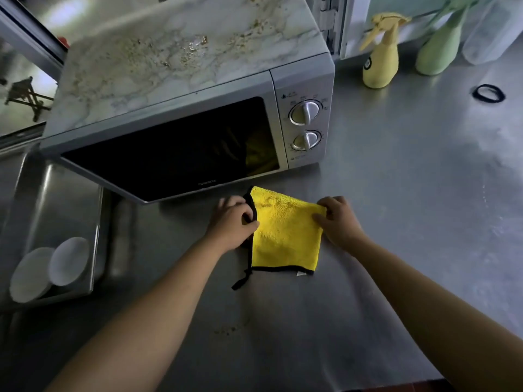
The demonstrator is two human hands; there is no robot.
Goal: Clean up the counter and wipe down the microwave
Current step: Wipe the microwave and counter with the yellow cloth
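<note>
Both hands, left hand (233, 222) and right hand (338, 219), are pinching the yellow cloth (285, 233) flat on the table (410, 193), likely folding it before wiping the crumb-strewn microwave (181, 80).

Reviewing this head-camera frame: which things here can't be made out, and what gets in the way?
- Microwave interior: head view, dark door glass shows only reflections.
- Dial labels beside the upper knob: too small and blurred.
- Yellow cloth left edge: covered by the left hand; the right hand covers its right corner.
- Green spray bottle: top cut off by the frame edge.
- White bowls in the sink: blurred, contents unreadable.
</note>
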